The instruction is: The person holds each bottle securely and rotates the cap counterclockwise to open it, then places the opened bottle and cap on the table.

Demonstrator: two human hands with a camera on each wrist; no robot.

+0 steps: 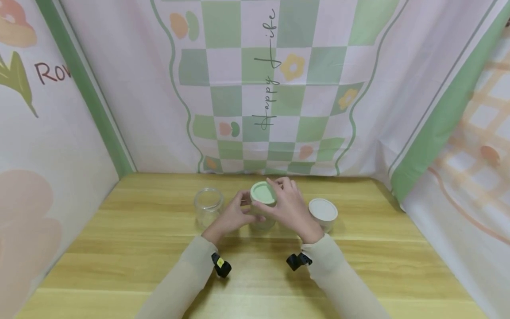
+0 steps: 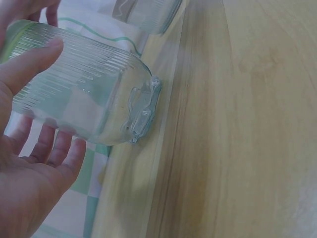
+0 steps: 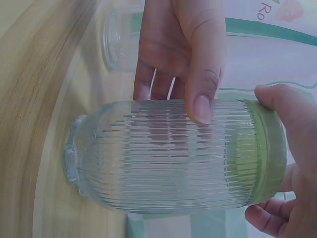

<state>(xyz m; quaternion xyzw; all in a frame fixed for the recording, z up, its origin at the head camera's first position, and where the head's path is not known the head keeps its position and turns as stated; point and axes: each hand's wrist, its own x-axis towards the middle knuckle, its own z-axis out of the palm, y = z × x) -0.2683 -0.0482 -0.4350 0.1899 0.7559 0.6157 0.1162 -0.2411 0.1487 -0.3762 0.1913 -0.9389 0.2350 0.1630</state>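
A clear ribbed glass jar point(image 3: 173, 163) with small glass feet stands upright in the middle, a light green lid point(image 1: 263, 193) on its mouth. My left hand point(image 1: 234, 212) holds the jar's side, thumb on one face and fingers around the other. From the right, my right hand point(image 1: 290, 204) grips the lid's rim between thumb and fingers. In the right wrist view the lid sits level on the jar. Whether the feet touch the table cannot be told.
Left of my hands stands a glass jar point(image 1: 209, 212) without a lid. A jar with a white lid point(image 1: 322, 209) is close to my right wrist. The wooden table point(image 1: 255, 283) ends at a patterned cloth point(image 1: 259, 97) behind, with more cloth at both sides.
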